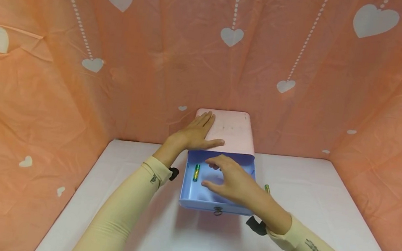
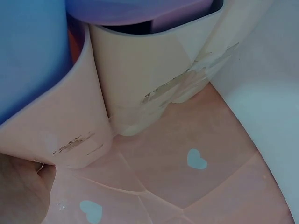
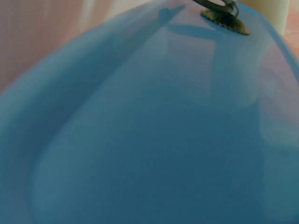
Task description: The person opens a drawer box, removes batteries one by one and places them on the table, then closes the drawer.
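Observation:
My left hand rests with outstretched fingers on top of a pink box; part of that hand shows at the lower left of the left wrist view. Out of the box's front extends a blue drawer, with a metal ring pull on its face. Over the drawer is my right hand, thumb held apart from the bent fingers and nothing seen between them. A green and yellow battery lies inside, near the drawer's left wall. The blue drawer front fills the right wrist view.
A second battery lies on the white table right of the drawer, partly hidden by my right forearm. Behind the box hangs an orange cloth with white hearts, continuing down both sides of the table.

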Demonstrator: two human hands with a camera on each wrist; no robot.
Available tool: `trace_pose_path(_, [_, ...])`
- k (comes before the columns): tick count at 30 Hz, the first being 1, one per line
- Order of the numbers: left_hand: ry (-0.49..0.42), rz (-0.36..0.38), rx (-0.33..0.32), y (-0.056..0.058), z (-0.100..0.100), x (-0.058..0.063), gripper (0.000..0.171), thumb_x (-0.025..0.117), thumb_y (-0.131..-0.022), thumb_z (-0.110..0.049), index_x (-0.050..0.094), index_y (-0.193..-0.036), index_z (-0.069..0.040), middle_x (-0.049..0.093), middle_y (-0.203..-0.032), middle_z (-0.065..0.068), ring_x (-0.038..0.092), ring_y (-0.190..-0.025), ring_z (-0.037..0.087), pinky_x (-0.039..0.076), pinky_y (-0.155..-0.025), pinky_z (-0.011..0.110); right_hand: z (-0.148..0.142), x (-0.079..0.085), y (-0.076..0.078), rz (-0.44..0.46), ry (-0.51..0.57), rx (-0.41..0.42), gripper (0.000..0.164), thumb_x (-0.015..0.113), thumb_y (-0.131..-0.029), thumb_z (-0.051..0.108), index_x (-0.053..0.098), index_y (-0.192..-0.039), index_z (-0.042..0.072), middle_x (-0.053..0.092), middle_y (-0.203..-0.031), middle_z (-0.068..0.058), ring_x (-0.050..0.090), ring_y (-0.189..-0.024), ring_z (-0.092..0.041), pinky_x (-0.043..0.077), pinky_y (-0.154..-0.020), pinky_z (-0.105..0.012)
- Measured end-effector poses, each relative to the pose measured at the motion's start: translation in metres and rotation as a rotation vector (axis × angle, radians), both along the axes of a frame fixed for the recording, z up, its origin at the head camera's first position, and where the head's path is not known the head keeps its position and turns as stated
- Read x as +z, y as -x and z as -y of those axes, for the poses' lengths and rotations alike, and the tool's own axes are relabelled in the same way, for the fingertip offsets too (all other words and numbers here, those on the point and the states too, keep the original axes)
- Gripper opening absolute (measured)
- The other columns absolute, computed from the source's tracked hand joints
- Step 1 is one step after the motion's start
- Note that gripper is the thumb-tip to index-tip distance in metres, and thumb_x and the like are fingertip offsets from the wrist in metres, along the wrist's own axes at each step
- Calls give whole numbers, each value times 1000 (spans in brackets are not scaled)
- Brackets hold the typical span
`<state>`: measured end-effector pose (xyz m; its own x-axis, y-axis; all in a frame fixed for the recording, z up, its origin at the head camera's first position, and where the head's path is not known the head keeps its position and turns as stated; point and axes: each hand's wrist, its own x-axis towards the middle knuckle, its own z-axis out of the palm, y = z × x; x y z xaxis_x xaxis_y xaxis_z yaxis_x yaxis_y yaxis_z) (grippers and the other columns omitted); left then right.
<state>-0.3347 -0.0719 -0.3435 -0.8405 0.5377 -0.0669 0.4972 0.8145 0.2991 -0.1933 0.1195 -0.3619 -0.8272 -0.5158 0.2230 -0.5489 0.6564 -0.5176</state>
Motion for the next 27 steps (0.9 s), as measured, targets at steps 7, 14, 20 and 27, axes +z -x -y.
trace_pose_path(7, [30,-17,-8,7,0,-4,110,48,-103,-73,-8,-171,-8,-14,-180,10,-13,-166,23,-6,-134,41,8,-3,4,-8,-24,17,59,86,-94,30,66,-140,0,71,-128,-13,67,-120,-29,55,-106,-50])
trace_pose_path(14, [36,-33,-18,6,1,-4,110,49,-103,-72,-7,-171,-7,-12,-180,12,-12,-166,23,-5,-134,40,16,-7,9,8,-44,-6,58,87,-93,30,67,-138,1,71,-130,-14,66,-123,-30,54,-108,-51])
trace_pose_path(20, [25,-36,-27,4,1,-3,109,48,-104,-72,-6,-171,-5,-11,-180,13,-11,-166,24,-5,-134,40,21,-11,11,28,-63,-22,60,88,-92,30,67,-139,0,70,-132,-14,65,-126,-31,53,-111,-52])
trace_pose_path(27, [20,-41,-27,2,1,-2,109,49,-104,-71,-4,-171,-5,-10,-180,13,-10,-166,24,-5,-134,40,25,-10,15,26,-106,-32,60,88,-92,31,67,-139,0,70,-133,-13,64,-128,-31,51,-112,-52])
